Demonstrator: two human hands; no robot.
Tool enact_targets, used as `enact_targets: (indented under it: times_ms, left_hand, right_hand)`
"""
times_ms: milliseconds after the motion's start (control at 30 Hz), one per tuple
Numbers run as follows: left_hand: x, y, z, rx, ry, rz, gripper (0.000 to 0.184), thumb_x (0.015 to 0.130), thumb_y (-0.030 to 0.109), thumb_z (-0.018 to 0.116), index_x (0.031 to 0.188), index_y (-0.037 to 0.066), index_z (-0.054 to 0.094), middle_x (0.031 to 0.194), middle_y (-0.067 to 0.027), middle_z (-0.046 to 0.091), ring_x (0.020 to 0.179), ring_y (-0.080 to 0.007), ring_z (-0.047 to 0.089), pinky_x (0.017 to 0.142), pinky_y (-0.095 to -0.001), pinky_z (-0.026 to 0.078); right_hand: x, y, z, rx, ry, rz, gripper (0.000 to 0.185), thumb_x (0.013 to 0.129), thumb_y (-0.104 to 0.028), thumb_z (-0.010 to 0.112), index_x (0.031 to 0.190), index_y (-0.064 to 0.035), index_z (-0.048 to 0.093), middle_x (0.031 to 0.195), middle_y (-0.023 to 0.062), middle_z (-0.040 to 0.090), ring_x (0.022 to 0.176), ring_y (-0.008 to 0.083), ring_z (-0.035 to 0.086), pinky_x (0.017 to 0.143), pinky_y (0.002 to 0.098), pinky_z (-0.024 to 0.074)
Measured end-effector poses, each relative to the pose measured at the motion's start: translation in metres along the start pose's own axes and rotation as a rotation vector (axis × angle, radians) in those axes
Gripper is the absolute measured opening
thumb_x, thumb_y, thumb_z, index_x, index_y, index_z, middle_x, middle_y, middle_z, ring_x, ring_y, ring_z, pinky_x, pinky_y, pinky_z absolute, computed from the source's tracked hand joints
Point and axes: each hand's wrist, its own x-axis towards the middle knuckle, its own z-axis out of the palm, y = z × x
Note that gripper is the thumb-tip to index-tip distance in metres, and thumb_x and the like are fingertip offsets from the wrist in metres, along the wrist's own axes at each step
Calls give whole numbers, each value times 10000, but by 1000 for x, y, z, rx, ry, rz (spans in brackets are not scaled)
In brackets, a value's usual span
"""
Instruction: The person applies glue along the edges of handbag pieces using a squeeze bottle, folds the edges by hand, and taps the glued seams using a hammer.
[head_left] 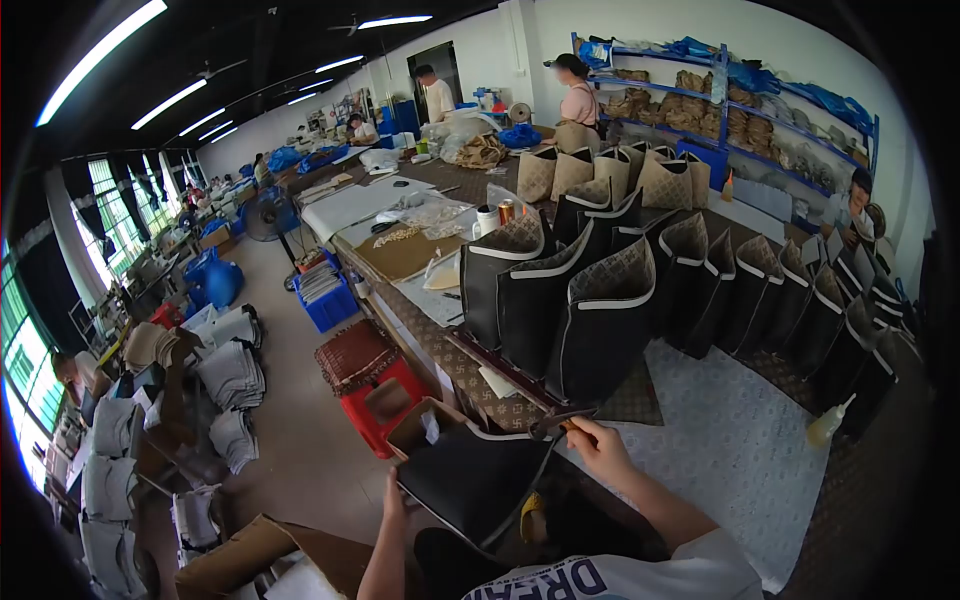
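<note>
A black bag body (465, 475) with pale edging lies tilted in front of me. My left hand (395, 494) is closed on its left edge, with the fingers partly hidden behind the material. Over the bag's upper right corner, my right hand (597, 446) grips a hammer (549, 424) by its handle. The hammer's head is close to the pale-edged rim; whether it touches cannot be made out. Just beyond, several black bags (600, 325) with patterned linings and white rims stand upright on the table (730, 430).
Beige patterned bags (665, 182) stand farther back. At the right is a glue bottle (828, 422). A red stool (378, 400) with a brown cushion and a blue crate (325, 295) stand left of the table. Other people work at the back and sides.
</note>
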Motion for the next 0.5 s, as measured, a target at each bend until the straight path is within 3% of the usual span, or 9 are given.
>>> enact_targets:
  times_ms: [33,100,133,200,233,300,433,500]
  left_hand:
    - [-20,29,2,50,55,283,573,971,483,452,1376,78,431,1230,-107,536,1074,-267,557,934,-474,463]
    - [-25,55,-11,145,20,704,680,905,473,581,1387,32,391,1262,-80,513,1109,-220,508,933,-322,423]
    - [-42,64,-4,160,-31,987,748,853,458,674,1378,11,386,1324,-114,457,1240,-233,435,1039,-383,360]
    - [-81,67,12,236,-102,1287,772,792,439,745,1326,5,397,1281,-167,472,1243,-265,428,1008,-442,377]
    - [-88,64,17,301,-134,1391,846,684,486,822,1265,10,432,1259,-202,470,1226,-344,442,1013,-484,371]
    - [-100,43,16,678,-165,1529,814,648,474,854,1198,15,466,1225,-219,474,1193,-398,456,1005,-522,373]
    - [-109,-3,24,831,-311,1426,796,627,434,896,1166,21,480,1212,-220,467,1174,-417,470,984,-523,420]
    - [-112,-18,22,779,-317,1352,790,641,439,887,1170,17,479,1229,-223,460,1192,-422,464,988,-513,423]
  right_hand:
    - [-1,-3,-4,-4,-48,-2,301,942,-126,589,1213,3,615,824,111,715,742,188,700,662,280,532]
    - [0,-11,-12,-8,-141,-12,296,937,-133,602,1206,-11,623,818,109,716,744,195,703,663,284,536]
    - [1,-14,-16,-62,-168,-14,294,934,-144,607,1202,-24,628,836,110,717,746,210,704,660,295,538]
    - [1,-18,-21,-171,-226,-13,291,929,-166,617,1194,-51,638,873,112,720,751,239,706,653,319,544]
    - [0,-16,-17,-234,-197,-21,294,924,-177,620,1196,-67,639,883,114,717,749,260,701,647,338,544]
    - [-2,-12,-14,-376,-144,-37,302,914,-198,625,1200,-100,642,902,117,711,746,301,691,635,376,546]
    - [-13,-2,6,-559,97,-139,273,902,-200,624,1159,-112,648,864,131,687,737,342,669,625,426,540]
    - [-20,12,14,-554,143,-64,244,902,-202,624,1123,-101,649,873,140,684,745,353,665,623,431,537]
